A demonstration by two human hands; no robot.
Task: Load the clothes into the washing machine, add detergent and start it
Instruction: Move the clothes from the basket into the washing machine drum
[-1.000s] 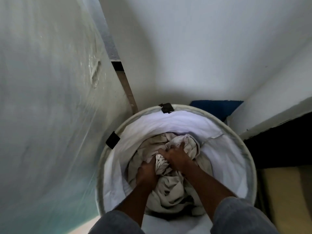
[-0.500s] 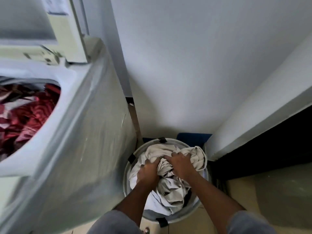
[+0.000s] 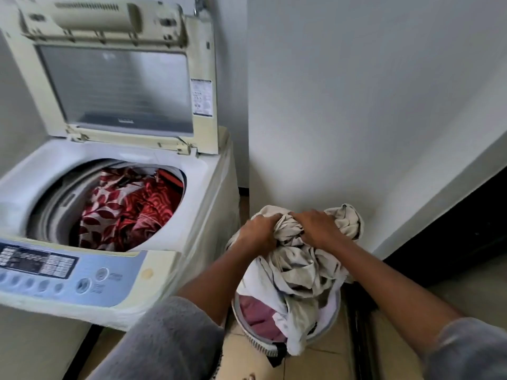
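Top-loading washing machine [image 3: 200, 193] at nine o'clock, lid [image 3: 115, 86] up (red clothes [image 3: 129, 212] inside). At five o'clock, over the laundry basket [image 3: 253, 342], left hand [image 3: 258, 233] and right hand [image 3: 315, 229] clench fingers into the beige bundle [image 3: 299, 270]; its dangling tail may snag the rim.

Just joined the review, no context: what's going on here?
A person grips a bundle of crumpled beige and white cloth with the left hand and right hand, holding it over a round white laundry basket on the floor. A pink garment lies in the basket. To the left, the white top-loading washing machine has its lid up, and red patterned fabric is in the drum.
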